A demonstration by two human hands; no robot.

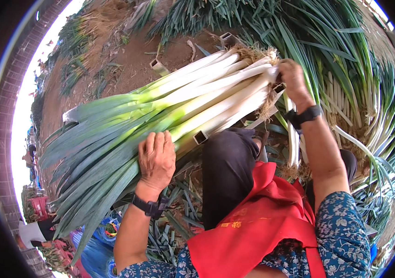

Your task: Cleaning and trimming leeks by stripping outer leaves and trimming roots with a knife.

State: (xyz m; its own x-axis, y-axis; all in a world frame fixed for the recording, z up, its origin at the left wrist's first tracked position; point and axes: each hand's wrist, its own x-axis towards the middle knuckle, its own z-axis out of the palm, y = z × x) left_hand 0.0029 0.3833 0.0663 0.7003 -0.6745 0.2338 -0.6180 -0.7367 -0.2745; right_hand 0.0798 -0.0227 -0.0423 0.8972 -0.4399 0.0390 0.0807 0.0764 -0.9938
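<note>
A thick bundle of long green onions (206, 95) lies across a metal frame in front of me, white stalks and roots toward the right, green leaves fanned out to the left. My left hand (157, 155) rests on the near side of the bundle, where the stalks turn green. Its fingers lie stretched over the leaves, and the thumb is hidden. At the root end, my right hand (294, 81) is closed around the tip of a white stalk, slightly blurred. Pale roots (255, 52) hang around that end.
Square metal tube ends (200, 137) stick out beside the bundle near my knee. Large heaps of green onions (331, 37) lie at the far right and along the right side. Loose leaves (179, 222) litter the ground below. A blue bag-like heap (93, 252) stands at the lower left.
</note>
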